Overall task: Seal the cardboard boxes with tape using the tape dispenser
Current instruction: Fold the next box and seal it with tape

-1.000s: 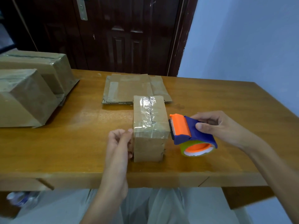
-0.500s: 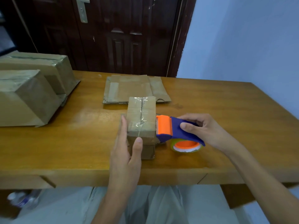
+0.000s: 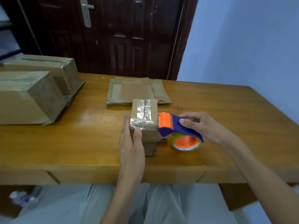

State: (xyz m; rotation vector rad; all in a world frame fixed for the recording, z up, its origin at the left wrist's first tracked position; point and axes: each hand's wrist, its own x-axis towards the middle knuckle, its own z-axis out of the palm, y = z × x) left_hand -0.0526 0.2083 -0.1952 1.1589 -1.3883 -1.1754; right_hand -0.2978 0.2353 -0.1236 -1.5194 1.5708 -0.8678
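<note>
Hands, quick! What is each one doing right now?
Left hand: holds the small box, thumb on its near face, fingers along its left side.
Right hand: grips the tape dispenser, whose orange head is against the box's right side.

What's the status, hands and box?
Left hand steadies small box. Right hand holds tape dispenser against box's right side. Nothing in the way.
</note>
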